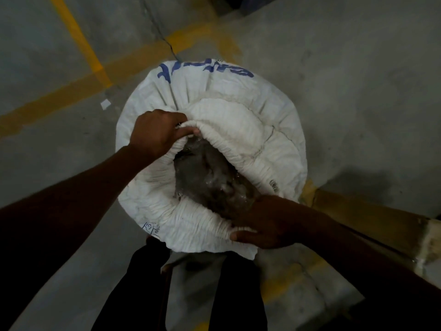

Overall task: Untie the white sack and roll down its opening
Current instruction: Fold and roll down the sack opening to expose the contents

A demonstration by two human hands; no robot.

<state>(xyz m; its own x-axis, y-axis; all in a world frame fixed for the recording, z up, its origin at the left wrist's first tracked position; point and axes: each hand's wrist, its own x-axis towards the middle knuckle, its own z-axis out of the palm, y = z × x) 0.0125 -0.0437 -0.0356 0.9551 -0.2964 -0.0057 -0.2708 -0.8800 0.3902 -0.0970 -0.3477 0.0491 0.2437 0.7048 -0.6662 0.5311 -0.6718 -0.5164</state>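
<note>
White sack [238, 96] stands upright on the concrete floor [358, 80] right in front of my legs, blue lettering on its far side. No tie visible at the mouth; it gapes open, so I judge the untying done and the roll-down under way.

Rolled rim [198, 218] is a thick, gathered white cuff ringing the opening. Inside, a greyish load under what looks like a clear plastic liner [210, 175]; can't tell what it is.

My left hand [155, 132] is closed on the cuff at the far-left side, fingers curled over the fold, thumb underneath. My right hand [267, 223] clamps the near-right side, thumb on the outside of the roll, fingers tucked in toward the load.

The cuff looks fatter on the far side than near me, so the roll seems uneven.

Next move, as I read it: turn both wrists outward and down together, push another fold over, then shift grips round the rim to even it. Yellow floor lines [78, 44] run behind.
</note>
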